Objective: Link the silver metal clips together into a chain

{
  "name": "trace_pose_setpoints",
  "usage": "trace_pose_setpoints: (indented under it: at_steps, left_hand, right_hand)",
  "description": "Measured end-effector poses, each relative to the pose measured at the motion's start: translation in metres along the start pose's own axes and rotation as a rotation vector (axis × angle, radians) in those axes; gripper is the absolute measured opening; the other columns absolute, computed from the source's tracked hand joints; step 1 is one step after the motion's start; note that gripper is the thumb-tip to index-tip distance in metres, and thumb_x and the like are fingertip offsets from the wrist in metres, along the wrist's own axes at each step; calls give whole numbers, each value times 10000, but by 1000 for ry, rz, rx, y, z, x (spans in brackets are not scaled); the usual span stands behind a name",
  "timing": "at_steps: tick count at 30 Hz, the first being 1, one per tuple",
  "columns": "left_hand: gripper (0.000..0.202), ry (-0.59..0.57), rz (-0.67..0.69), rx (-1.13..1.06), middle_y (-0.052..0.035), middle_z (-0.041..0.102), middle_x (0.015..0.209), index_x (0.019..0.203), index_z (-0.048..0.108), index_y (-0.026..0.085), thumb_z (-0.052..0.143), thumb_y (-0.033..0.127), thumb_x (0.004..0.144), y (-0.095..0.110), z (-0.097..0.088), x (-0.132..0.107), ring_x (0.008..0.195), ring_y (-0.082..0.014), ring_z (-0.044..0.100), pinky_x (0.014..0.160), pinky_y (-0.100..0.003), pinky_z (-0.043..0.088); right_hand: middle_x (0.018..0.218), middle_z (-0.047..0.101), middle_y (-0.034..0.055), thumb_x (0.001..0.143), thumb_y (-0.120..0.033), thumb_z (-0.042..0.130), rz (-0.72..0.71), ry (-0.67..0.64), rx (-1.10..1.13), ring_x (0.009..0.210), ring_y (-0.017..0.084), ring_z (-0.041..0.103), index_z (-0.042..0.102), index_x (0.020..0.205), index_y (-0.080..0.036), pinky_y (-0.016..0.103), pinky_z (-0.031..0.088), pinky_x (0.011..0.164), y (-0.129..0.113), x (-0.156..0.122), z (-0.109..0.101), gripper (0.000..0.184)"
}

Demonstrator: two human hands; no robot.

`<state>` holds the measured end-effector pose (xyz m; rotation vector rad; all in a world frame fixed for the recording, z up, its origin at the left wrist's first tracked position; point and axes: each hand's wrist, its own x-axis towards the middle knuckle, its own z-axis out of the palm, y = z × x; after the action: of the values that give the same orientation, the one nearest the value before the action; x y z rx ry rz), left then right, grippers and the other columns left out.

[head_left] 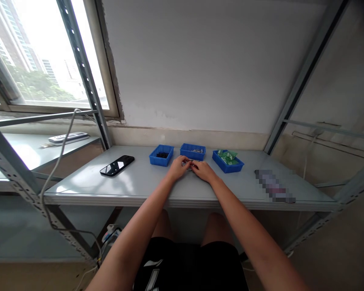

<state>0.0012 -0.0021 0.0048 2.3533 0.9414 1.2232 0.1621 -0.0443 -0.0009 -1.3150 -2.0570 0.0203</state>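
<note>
I can't tell either grip: left hand [178, 167] and right hand [204, 170] half-hide small parts [189, 169], six o'clock from the middle box [198, 157].

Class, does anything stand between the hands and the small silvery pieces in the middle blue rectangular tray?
Yes: the tray's near wall stands between the left hand, the right hand and the silvery pieces; nothing else visible does.

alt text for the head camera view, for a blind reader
A person's bare left hand and right hand handle something too small to identify on a grey tabletop, near three blue plastic trays holding black pieces, silvery pieces and green packets; a flat black phone lies to the left.
</note>
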Motion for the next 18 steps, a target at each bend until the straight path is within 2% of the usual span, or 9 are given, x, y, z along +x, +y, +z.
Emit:
trace_pose_setpoints:
  at_steps: [6, 12, 18]
  left_hand:
    - [156, -21, -31, -2, -53, 686, 842, 865, 625, 161, 523, 274, 832, -6, 2, -1, 786, -178, 626, 693, -270, 478]
    - [173, -51, -4, 8, -53, 683, 833, 852, 650, 158, 551, 296, 824, -4, 1, -1, 739, -169, 610, 692, -273, 470]
    - [199, -32, 11, 13, -63, 678, 868, 922, 653, 153, 548, 296, 832, -2, -1, -2, 755, -167, 599, 697, -274, 465]
  right_hand:
    - [784, 673, 33, 919, -362, 385, 61, 80, 41, 723, 173, 609, 617, 965, -213, 241, 381, 635, 3, 1, -1, 279]
    - [717, 654, 11, 903, -351, 408, 76, 100, 78, 657, 161, 595, 613, 944, -215, 228, 371, 593, 5, 1, 1, 250]
    - [734, 651, 11, 913, -340, 375, 71, 121, 110, 671, 157, 595, 602, 939, -213, 236, 392, 633, 2, 2, -1, 261]
